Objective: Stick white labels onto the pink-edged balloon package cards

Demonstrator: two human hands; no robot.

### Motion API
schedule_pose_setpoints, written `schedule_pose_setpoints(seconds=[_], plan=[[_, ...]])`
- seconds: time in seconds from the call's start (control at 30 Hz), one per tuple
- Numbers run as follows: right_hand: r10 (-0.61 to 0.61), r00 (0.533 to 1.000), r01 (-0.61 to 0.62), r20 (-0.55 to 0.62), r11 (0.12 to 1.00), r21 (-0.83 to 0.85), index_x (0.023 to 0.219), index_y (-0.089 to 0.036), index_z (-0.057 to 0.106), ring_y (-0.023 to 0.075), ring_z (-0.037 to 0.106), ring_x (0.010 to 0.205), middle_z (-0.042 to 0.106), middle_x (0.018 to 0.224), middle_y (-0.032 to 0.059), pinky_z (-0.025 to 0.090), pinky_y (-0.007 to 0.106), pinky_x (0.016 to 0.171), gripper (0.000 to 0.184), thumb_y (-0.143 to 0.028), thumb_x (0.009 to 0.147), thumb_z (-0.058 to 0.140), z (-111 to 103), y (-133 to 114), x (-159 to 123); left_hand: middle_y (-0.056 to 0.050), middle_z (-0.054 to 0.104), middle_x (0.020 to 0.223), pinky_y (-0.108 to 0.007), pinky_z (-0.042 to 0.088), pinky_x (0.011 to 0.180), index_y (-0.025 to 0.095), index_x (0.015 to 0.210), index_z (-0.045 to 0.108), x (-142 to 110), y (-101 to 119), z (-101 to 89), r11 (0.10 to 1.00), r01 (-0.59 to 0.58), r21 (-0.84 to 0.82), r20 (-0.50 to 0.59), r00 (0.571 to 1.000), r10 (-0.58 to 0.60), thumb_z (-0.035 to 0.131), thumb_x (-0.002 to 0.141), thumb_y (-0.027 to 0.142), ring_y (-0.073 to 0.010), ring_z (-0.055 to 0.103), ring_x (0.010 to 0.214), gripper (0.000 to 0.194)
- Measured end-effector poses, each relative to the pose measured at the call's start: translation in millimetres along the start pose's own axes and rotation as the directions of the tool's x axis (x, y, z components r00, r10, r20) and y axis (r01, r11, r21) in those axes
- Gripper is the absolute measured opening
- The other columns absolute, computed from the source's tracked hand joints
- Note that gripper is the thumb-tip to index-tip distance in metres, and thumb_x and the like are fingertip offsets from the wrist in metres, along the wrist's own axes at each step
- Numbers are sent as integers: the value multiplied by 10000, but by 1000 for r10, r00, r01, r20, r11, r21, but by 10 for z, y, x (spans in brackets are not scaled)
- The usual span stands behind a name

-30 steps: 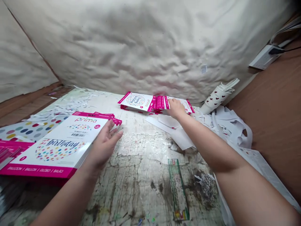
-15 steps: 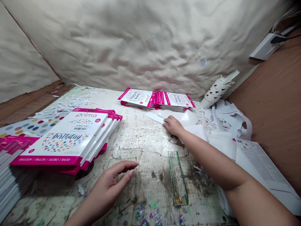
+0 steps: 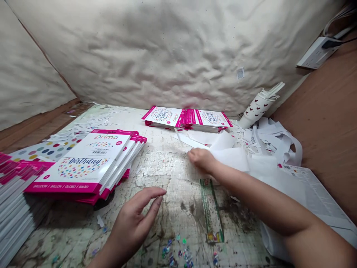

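My left hand [image 3: 136, 216] hovers over the front middle of the worn table, its fingers curved and a gap between thumb and forefinger, with nothing in it. Farther off, my right hand [image 3: 200, 160] is closed and a little blurred. It is beside a flat white strip [image 3: 189, 141] and a pile of thin white translucent sheets [image 3: 231, 158]. Whatever its fingers grip is hidden. On the left lies a fanned stack of pink-and-white balloon packets [image 3: 83, 163] printed "prima" and "birthday".
More balloon packets [image 3: 164, 115] lie against the back wall. A white tumbler with hearts [image 3: 258, 108] leans at the back right, near curled white strips [image 3: 290, 141]. Another tall packet stack [image 3: 13, 212] fills the left edge. Shiny confetti [image 3: 184, 255] is scattered in front.
My right hand has drawn back slightly toward me and curled more, away from the white strip's end. The thumb and forefinger of my left hand have shifted slightly. The view has turned a little.
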State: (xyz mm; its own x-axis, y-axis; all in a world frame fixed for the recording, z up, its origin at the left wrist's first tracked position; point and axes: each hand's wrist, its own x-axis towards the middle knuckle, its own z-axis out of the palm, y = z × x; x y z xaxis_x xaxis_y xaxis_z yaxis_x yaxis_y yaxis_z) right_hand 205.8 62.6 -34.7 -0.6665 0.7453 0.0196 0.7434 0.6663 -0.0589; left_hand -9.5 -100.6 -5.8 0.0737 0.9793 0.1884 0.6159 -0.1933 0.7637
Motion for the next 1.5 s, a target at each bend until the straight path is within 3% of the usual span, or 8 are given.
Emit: schedule_pose_setpoints(seconds=[0.13,0.23,0.43,0.57,0.77,1.13,1.33,1.5], plan=[[-362,924,367,124,930,-25,927,-89,645,225,588,682,643,790,139,382,285,488,263,-91,865,389,-11,-710,-340,-63,586,1270,-349,417,995,223,1249,548,-57,-76,199,890,-323,321,70,946,318,455,863,232,-222,526,1180,397],[-364,899,335,245,930,152,891,-127,659,209,611,694,666,803,100,431,280,547,209,-296,855,542,-198,-735,-325,-113,501,1345,-426,421,966,175,1379,385,-141,-294,380,715,-420,559,181,903,389,470,858,380,-294,501,1206,567],[332,943,-333,-12,941,-68,1207,-139,534,305,499,1130,541,1230,175,415,400,893,437,-244,794,630,-742,664,444,-108,444,1378,-395,436,901,196,1453,152,-192,-525,463,557,-435,708,206,881,427,475,825,519,-298,522,1184,776],[378,925,-374,31,924,-85,1357,-99,395,361,429,1212,441,1343,221,377,418,959,867,-210,594,792,-699,1405,849,-91,466,1365,-338,450,900,189,1444,225,-69,-506,454,503,-483,717,235,846,478,470,833,505,-257,525,1188,730],[368,918,-374,150,928,11,1168,-203,623,256,597,1015,649,1133,56,443,288,867,643,-279,555,799,-754,1869,1187,-37,517,1339,-293,467,908,206,1302,488,33,-565,464,383,-526,759,269,790,551,496,838,435,-208,526,1187,518],[383,907,-416,176,878,236,1067,-180,690,166,630,794,720,908,12,470,219,746,462,-295,626,771,-1001,2111,1186,-36,554,1311,-269,444,925,214,1286,509,55,-604,471,452,-537,712,232,788,570,496,837,431,-199,520,1185,499],[426,903,-427,-49,904,-9,1057,-210,672,195,630,829,706,936,33,472,250,743,350,-198,708,669,-924,1920,1166,-62,534,1327,-326,482,890,209,1285,510,23,-627,498,426,-527,735,247,794,556,509,826,438,-238,540,1166,513],[475,844,-507,-249,858,-83,1084,-162,640,284,598,1003,657,1081,139,457,366,828,336,-96,788,495,-785,1631,1080,-61,454,1399,-374,443,975,234,1345,436,-50,-558,471,699,-411,586,96,891,444,520,836,321,-264,446,1262,522]])
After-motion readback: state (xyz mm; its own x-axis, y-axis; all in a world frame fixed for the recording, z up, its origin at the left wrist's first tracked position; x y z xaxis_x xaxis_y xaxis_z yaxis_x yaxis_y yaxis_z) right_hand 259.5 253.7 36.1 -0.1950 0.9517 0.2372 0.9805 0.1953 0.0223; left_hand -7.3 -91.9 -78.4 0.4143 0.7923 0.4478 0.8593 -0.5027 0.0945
